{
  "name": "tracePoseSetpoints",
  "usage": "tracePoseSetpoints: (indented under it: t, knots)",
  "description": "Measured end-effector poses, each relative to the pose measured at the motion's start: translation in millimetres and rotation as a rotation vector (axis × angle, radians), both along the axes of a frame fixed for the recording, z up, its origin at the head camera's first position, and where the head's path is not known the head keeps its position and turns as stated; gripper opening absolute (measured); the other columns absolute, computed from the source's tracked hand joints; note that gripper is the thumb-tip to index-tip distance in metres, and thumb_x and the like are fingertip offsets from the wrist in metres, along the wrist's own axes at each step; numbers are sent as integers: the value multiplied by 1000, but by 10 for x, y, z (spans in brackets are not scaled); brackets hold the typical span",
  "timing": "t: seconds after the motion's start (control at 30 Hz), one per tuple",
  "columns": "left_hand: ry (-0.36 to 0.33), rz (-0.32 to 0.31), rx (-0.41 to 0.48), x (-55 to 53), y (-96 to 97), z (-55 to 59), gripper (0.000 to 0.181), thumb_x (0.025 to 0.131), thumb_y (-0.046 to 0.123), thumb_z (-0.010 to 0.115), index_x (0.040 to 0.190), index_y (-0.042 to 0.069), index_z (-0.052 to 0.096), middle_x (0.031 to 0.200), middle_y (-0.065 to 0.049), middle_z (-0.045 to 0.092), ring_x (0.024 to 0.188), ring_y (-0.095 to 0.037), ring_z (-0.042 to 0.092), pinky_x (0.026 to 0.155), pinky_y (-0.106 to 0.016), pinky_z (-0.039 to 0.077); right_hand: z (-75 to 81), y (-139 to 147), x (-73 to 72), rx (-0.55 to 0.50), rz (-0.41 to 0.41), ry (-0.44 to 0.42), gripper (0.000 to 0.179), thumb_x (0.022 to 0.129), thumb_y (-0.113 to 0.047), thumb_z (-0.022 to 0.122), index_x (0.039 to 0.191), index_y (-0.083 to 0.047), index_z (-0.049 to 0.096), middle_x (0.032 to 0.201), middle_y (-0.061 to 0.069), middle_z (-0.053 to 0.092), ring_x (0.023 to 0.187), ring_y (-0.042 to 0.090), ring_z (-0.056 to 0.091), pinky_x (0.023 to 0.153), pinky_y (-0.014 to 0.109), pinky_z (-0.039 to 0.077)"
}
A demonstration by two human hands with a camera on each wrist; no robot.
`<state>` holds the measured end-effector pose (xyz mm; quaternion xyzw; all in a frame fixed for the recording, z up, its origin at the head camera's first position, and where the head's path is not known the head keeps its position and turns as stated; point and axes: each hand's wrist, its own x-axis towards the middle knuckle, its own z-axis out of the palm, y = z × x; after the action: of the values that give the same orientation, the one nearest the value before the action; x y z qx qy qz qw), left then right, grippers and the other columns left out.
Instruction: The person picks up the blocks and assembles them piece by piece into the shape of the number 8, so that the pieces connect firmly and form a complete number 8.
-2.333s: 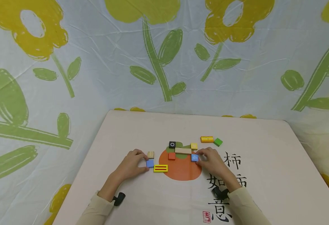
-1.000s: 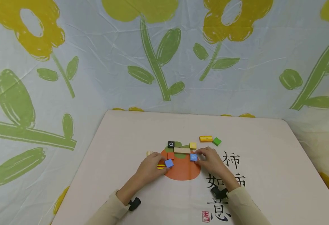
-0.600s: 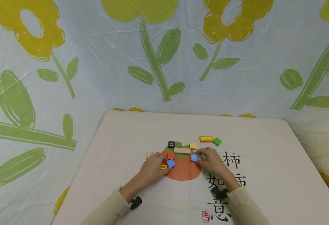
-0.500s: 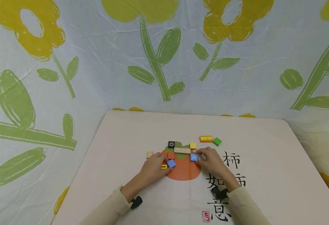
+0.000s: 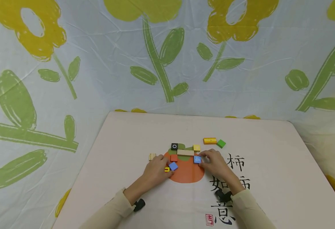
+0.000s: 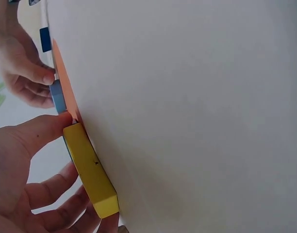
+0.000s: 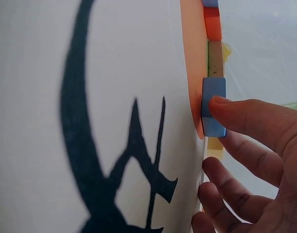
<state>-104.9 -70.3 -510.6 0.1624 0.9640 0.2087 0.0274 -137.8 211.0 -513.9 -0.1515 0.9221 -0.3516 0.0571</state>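
In the head view my left hand (image 5: 157, 170) pinches a blue block (image 5: 173, 166) over the left part of the printed orange fruit (image 5: 188, 175). The block sits turned cornerwise. Half hidden under that hand is a yellow block with red stripes (image 5: 167, 169); its plain side (image 6: 92, 170) fills the foreground of the left wrist view. My right hand (image 5: 216, 163) holds a second blue block (image 5: 197, 159), printed with a white mark, between thumb and fingers. That block (image 7: 214, 104) stands at the end of the natural wood plank (image 5: 185, 153).
A red block (image 5: 174, 158), a black block with a white ring (image 5: 174, 146) and a yellow block (image 5: 196, 147) lie around the plank. Farther back are an orange-yellow block (image 5: 210, 141) and a green block (image 5: 221, 143). A striped wooden block (image 5: 152, 156) lies left.
My left hand has carried its blue block rightward, past the striped yellow block onto the orange print, turning it cornerwise. It has since shifted slightly back left. My right hand stays at its block.
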Motion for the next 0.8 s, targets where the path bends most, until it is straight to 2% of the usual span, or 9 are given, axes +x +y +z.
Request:
tracePoseSetpoints:
  t: [0.23,0.8]
  knots:
    - [2,-4,-11,-10,13,-10,31,80,38,84,90,14,67,94,0,57,79,-14,49,65,-30,45,20,-1,5,-8,-8,-17,24,85,-10,79,109,-11,73,114,12,61,105,32,53,89,51,46]
    - [2,11,-51,-13,51,-13,34,81,43,82,90,14,67,97,-2,58,82,-15,50,68,-32,46,11,4,-8,-1,-16,-32,25,86,-12,79,110,-12,73,113,11,61,104,30,52,88,50,45]
